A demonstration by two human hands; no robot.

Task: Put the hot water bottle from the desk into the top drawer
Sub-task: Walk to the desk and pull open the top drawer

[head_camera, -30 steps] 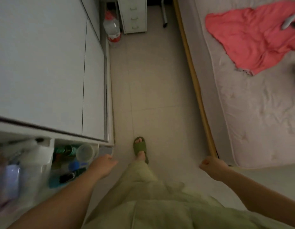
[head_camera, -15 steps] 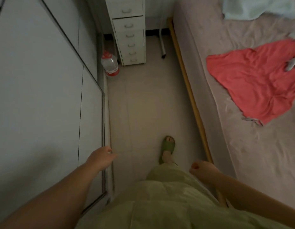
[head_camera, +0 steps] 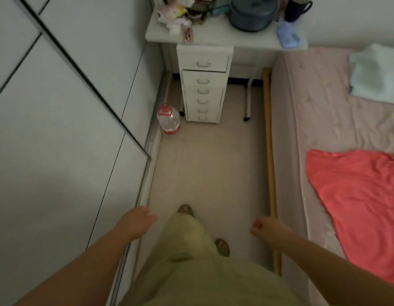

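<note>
Head view: approach step, nothing picked up. Left hand (head_camera: 137, 224) loosely spread, empty. Right hand (head_camera: 267, 231) curled into loose fist, empty. Blue hot water bottle (head_camera: 288, 36), by look of it, lay on desk (head_camera: 215, 34) beside pot (head_camera: 251, 14). Top drawer (head_camera: 203, 60) appeared closed. Next: walk closer, grasp bottle, pull drawer handle.

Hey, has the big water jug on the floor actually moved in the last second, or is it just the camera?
No. The water jug still stands by the wardrobe base, left of the drawer unit; only the view shifted.
</note>
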